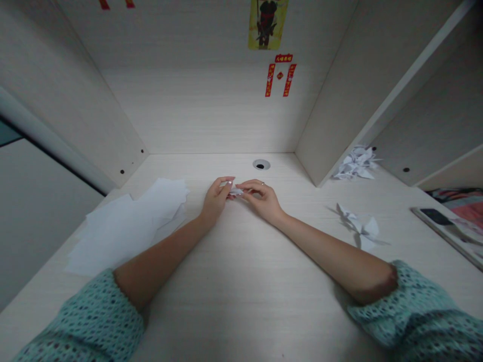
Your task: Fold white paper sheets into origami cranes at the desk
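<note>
Head view placed the small folded paper (236, 191) close to the centre of the frame, between the facing fingertips of two hands and in contact with both, so neither hand was nearer. What showed of its long axis ran roughly left to right, from one set of fingers to the other; its full outline was hidden by them. The left hand (215, 201) had thumb and fingers closed around the left end, while the right hand (266, 202) pinched the right end, its fingertips bent in. Whether the paper touched the desk (241, 291) or was held just above it, I could not tell. Beyond the hands, a hole (261, 164) lay a little above and right of them. Flat sheets (124, 229) spread across the left of the frame, beside the left forearm; folded pieces (368, 234) lay right of centre, above the right forearm, with a heaped pile (356, 163) farther up.
</note>
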`<state>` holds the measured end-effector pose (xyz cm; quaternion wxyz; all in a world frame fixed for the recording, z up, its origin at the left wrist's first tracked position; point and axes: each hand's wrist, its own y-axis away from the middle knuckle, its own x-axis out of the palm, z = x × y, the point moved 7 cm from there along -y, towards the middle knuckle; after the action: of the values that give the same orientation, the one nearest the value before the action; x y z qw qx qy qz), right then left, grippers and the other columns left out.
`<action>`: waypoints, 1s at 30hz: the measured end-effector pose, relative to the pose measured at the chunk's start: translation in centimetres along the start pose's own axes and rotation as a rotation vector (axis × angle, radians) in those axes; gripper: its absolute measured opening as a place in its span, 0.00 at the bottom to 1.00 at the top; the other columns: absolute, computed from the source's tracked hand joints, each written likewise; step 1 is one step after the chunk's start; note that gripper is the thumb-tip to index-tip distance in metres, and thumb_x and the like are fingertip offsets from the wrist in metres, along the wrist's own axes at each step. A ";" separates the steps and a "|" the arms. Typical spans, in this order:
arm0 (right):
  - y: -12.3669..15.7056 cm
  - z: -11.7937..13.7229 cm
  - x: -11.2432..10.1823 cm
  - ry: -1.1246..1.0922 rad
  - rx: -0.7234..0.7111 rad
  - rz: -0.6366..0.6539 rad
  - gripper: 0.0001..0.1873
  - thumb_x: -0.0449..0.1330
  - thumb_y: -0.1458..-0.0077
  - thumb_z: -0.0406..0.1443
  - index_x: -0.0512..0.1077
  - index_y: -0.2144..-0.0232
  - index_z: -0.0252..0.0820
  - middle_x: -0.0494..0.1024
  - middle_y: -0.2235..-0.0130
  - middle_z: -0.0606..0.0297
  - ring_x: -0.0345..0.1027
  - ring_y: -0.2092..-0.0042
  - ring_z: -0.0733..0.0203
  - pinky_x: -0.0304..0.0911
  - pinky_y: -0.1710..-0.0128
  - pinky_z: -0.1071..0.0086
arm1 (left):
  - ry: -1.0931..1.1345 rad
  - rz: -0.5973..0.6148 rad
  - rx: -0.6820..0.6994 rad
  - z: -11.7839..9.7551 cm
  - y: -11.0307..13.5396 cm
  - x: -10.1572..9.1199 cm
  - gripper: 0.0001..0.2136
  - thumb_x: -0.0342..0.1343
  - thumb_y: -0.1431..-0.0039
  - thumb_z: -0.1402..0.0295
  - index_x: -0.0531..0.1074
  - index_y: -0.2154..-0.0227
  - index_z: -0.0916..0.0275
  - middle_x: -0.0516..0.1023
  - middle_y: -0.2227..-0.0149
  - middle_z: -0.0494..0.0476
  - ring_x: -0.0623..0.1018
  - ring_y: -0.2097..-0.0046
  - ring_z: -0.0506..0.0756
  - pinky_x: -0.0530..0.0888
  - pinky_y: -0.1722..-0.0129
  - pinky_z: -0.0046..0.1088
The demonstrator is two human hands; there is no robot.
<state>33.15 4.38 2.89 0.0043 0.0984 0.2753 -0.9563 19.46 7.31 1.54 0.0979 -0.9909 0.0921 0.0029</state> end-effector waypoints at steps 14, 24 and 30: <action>0.0 -1.3 -1.2 0.044 0.150 -0.177 0.12 0.61 0.51 0.44 0.76 0.70 0.42 0.79 0.67 0.62 0.69 0.67 0.60 0.64 0.63 0.66 | -0.161 0.074 0.026 0.0 0.4 0.8 0.13 0.59 0.51 0.57 0.76 0.70 0.63 0.78 0.69 0.53 0.75 0.67 0.52 0.69 0.63 0.27; 0.0 -0.9 -0.9 0.082 0.075 -0.125 0.11 0.61 0.50 0.43 0.76 0.68 0.43 0.78 0.66 0.61 0.70 0.64 0.60 0.63 0.64 0.67 | -0.165 0.080 0.053 0.8 0.1 0.5 0.13 0.58 0.50 0.57 0.77 0.73 0.63 0.77 0.74 0.51 0.75 0.68 0.52 0.69 0.65 0.26; 0.1 -0.3 -1.3 0.065 0.083 -0.185 0.10 0.60 0.48 0.41 0.75 0.66 0.44 0.78 0.65 0.63 0.69 0.65 0.61 0.63 0.64 0.67 | -0.158 0.033 0.015 0.7 0.0 0.1 0.14 0.58 0.50 0.56 0.76 0.75 0.63 0.79 0.73 0.53 0.75 0.68 0.53 0.69 0.64 0.28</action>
<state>34.54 4.43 2.82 -0.0969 0.1034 0.2431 -0.9596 19.56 7.38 0.88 0.1121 -0.9852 0.1002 0.0819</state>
